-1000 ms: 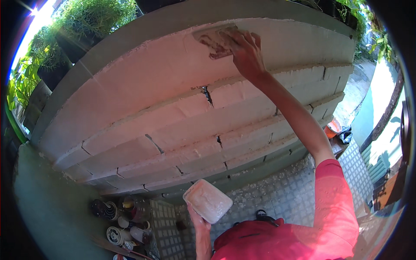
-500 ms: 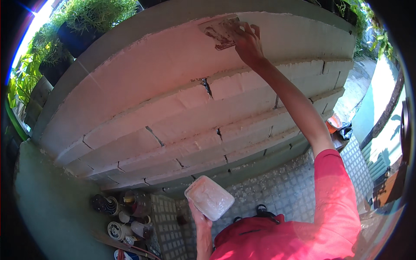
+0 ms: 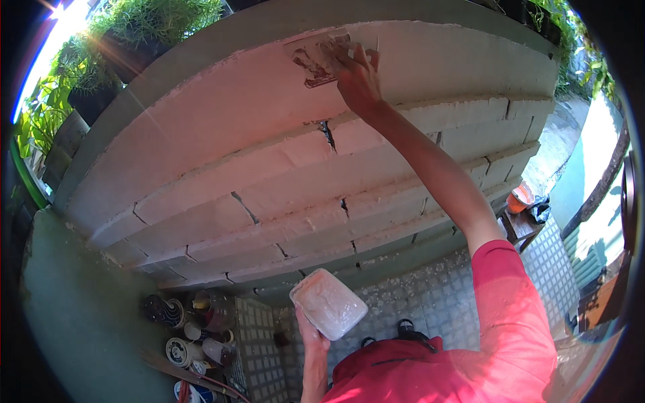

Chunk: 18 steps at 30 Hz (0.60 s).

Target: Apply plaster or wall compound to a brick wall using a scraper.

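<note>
My right hand (image 3: pixel 359 80) grips a flat, rectangular plastering spreader (image 3: pixel 312 67) and holds its face against the smooth upper band of the wall (image 3: pixel 201 124). Dark, uneven smears mark the spreader, and the part under my fingers is hidden. Down in front of my body, my left hand (image 3: pixel 312 334) supports a whitish rectangular plastic tub (image 3: pixel 329 305) from its left side and underneath. Pale pinkish paste coats the tub's inside. Below the smooth band, the wall has stepped rows of blocks with dark gaps between some of them.
Several jars and cans (image 3: pixel 185 352) crowd the floor at lower left, beside a green side wall (image 3: pixel 74 309). Potted plants (image 3: pixel 134 50) line the wall's top. A small wooden stool (image 3: pixel 521 232) carrying an orange container (image 3: pixel 517 200) stands at right on the tiled floor.
My right hand has slid the spreader leftward and slightly down along the upper wall. The tub in my left hand stays almost where it was.
</note>
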Available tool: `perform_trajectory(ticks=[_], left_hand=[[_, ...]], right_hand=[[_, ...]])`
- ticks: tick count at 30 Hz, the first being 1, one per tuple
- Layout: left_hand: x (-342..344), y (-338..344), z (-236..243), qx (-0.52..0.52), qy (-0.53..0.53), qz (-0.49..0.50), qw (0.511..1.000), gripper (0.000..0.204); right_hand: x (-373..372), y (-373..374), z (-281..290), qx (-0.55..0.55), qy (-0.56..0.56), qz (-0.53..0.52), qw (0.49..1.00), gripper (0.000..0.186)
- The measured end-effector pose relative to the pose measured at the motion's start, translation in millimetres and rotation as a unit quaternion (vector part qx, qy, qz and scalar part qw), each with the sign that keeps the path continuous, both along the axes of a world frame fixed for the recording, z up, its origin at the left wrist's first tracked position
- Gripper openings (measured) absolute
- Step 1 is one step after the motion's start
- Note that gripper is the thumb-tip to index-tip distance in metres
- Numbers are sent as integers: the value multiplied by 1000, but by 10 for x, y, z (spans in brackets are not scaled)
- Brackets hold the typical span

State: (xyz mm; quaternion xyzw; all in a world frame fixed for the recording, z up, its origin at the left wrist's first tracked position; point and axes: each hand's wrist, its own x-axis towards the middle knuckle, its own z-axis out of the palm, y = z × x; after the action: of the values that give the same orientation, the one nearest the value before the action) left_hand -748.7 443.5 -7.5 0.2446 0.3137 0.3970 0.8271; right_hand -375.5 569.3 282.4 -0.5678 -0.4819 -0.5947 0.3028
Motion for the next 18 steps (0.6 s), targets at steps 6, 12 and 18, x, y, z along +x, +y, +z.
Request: perform_trajectory(ticks=[6, 12, 18], left_hand=[[-217, -27, -182, -22, -20, 22, 999, 57], [-245, 18, -254, -11, -29, 24, 999, 60], [-315, 28, -184, -14, -17, 50, 999, 61]], right_hand=[[-168, -102, -498, -56, -4, 14, 998, 50], [-357, 246, 84, 9, -9, 28, 1000, 46], [-488, 177, -427, -53, 0, -11, 999, 40]])
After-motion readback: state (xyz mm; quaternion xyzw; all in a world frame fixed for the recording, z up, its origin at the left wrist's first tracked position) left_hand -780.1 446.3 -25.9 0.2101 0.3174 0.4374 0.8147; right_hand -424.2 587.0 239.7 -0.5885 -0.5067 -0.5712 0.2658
